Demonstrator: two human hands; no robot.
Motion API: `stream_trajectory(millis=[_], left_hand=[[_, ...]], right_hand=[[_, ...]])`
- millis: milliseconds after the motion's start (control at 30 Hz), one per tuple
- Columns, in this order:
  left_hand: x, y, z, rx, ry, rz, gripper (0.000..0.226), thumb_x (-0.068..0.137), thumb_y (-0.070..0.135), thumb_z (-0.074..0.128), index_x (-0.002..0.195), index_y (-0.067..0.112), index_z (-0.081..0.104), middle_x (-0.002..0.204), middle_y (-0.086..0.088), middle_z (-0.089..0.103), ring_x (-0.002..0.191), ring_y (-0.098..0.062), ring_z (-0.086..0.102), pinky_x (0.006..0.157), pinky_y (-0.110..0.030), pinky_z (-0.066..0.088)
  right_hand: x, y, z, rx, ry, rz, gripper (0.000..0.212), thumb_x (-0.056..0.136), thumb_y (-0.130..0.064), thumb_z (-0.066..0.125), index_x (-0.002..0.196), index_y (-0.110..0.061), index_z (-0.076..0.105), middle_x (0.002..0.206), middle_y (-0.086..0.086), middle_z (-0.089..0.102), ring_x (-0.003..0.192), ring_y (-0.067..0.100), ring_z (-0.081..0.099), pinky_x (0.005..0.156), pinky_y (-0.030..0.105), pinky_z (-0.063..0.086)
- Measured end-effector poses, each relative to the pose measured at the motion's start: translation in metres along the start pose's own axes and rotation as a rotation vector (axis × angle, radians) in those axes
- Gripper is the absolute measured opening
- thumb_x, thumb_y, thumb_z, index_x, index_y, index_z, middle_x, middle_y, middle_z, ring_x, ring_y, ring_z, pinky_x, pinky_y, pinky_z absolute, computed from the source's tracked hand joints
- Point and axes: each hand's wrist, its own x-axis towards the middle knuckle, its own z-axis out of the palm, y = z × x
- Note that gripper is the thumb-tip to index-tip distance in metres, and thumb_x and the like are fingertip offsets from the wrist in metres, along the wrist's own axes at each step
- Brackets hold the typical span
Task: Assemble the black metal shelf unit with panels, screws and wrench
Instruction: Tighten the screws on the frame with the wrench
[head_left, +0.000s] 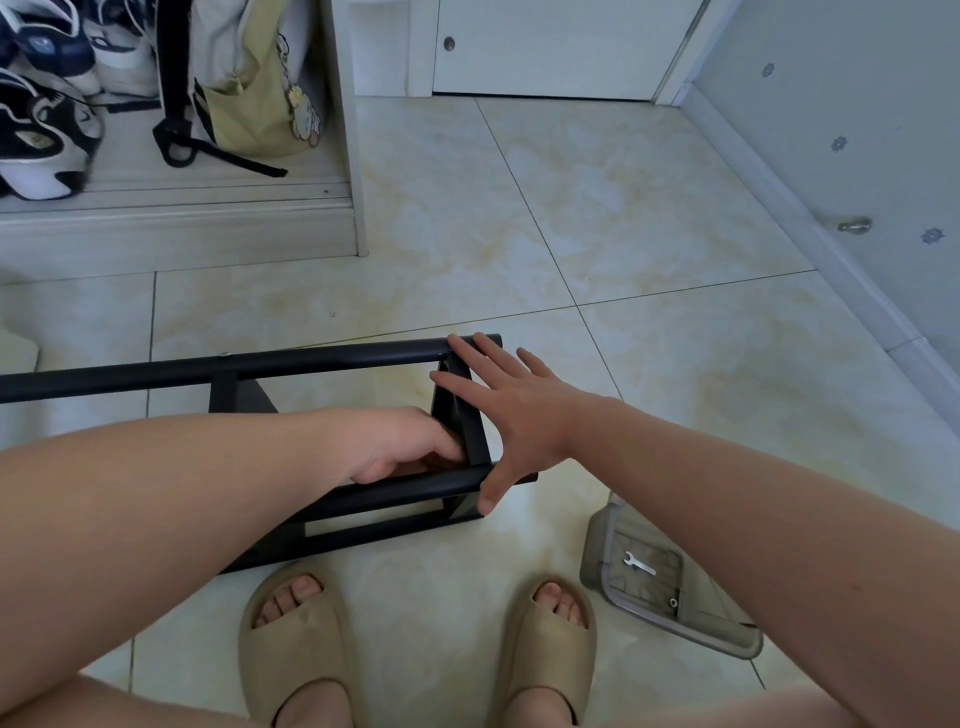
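Left hand (400, 447): curled, reaching inside the corner of the black shelf frame (332, 358), fingers tucked against the end panel (460, 410); whether they pinch a screw or only steady the joint cannot be told. Right hand (498, 410): open and flat, fingers spread across the outer face of that panel, thumb hooked over the near rail (395, 491), apparently pressing the panel square against the rails so that the joint does not shift.

The frame lies on its side on the tiled floor (649, 218), directly before the person's sandalled feet (296, 629), its far rail running off to the left. The wrench (639, 563) rests unused in a grey tray (675, 631) on the floor just right of the feet, beside a small ring-shaped fastener (673, 603), within easy reach for tightening. A shoe cabinet (182, 218) stands behind.
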Motion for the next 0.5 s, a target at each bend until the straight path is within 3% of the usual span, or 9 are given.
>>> stream_trajectory(millis=[100,200,300,433,500], left_hand=[[0.0007,-0.001,-0.0001,-0.012,-0.01,-0.023,0.025,0.089,0.002,0.058,0.11,0.002,0.072,0.11,-0.018,0.073,0.099,-0.032,0.071,0.096,-0.038,0.054],[-0.0012,0.0011,0.0023,-0.014,-0.006,-0.046,0.022,0.09,0.009,0.059,0.108,0.004,0.072,0.091,-0.012,0.074,0.072,-0.023,0.069,0.072,-0.03,0.055],[-0.0017,0.001,0.0028,0.047,-0.002,-0.004,0.024,0.09,0.014,0.068,0.114,0.011,0.071,0.1,-0.008,0.077,0.077,-0.017,0.072,0.065,-0.024,0.057],[-0.0009,0.0015,0.0025,0.057,0.005,0.021,0.022,0.09,0.01,0.068,0.111,0.01,0.071,0.102,-0.008,0.077,0.082,-0.017,0.074,0.068,-0.022,0.058],[0.0001,0.0001,0.0008,0.037,0.003,0.007,0.025,0.089,0.008,0.066,0.114,0.006,0.071,0.104,-0.012,0.076,0.093,-0.024,0.074,0.084,-0.031,0.059]], right_hand=[[-0.0001,0.0001,-0.0001,0.002,-0.003,0.0,0.147,0.052,-0.08,0.08,0.16,-0.038,-0.01,0.16,-0.008,-0.039,0.148,0.015,-0.035,0.124,0.054,-0.008],[-0.0005,-0.0006,-0.0005,-0.003,-0.004,0.002,0.147,0.052,-0.08,0.081,0.16,-0.038,-0.011,0.16,-0.007,-0.038,0.148,0.016,-0.035,0.124,0.054,-0.008],[-0.0009,-0.0008,-0.0004,-0.004,-0.006,0.0,0.146,0.053,-0.079,0.081,0.159,-0.038,-0.011,0.16,-0.008,-0.039,0.148,0.016,-0.035,0.124,0.054,-0.008],[-0.0007,-0.0004,0.0002,0.003,-0.004,-0.002,0.146,0.052,-0.079,0.081,0.159,-0.038,-0.01,0.16,-0.008,-0.039,0.148,0.016,-0.036,0.124,0.054,-0.008],[-0.0005,-0.0004,0.0002,0.004,-0.005,0.0,0.146,0.052,-0.079,0.081,0.159,-0.038,-0.01,0.16,-0.008,-0.039,0.147,0.016,-0.036,0.124,0.054,-0.008]])
